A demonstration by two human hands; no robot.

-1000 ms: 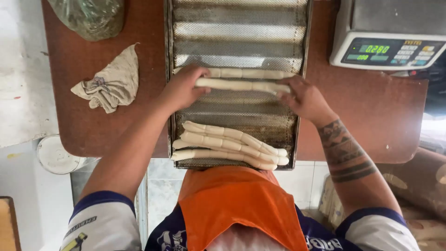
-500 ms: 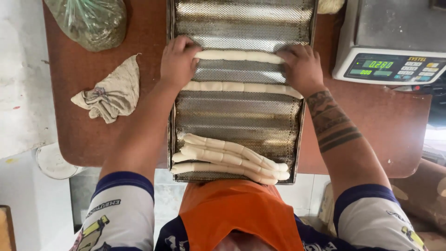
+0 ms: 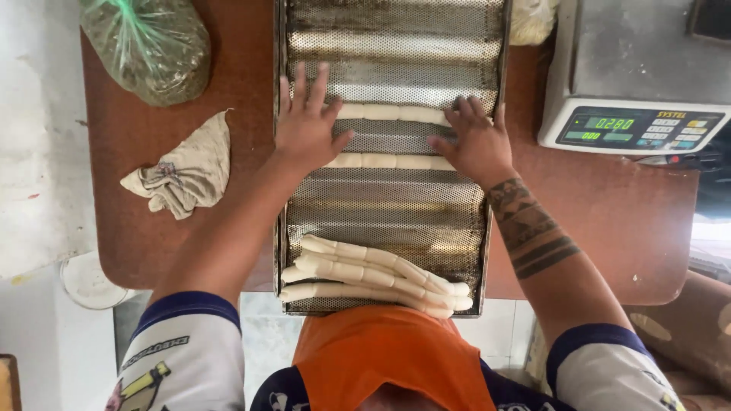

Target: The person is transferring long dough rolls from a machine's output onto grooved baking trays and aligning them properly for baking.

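Note:
A perforated metal baking tray (image 3: 388,205) with long grooves lies on a brown table. Two long dough sticks lie across its middle grooves, the farther dough stick (image 3: 392,113) and the nearer dough stick (image 3: 388,161). My left hand (image 3: 307,125) rests flat with fingers spread over their left ends. My right hand (image 3: 476,141) presses on their right ends. Three more dough sticks (image 3: 373,275) lie bunched together at the tray's near end. Neither hand grips anything.
A crumpled beige cloth (image 3: 186,171) lies left of the tray. A plastic bag of greenish stuff (image 3: 148,46) sits at the far left. A digital scale (image 3: 636,84) stands at the right. A white round lid (image 3: 87,281) sits below the table's left edge.
Both hands carried a dough stick up the tray into a farther groove, then flattened over its ends. A second stick now lies in the groove just nearer.

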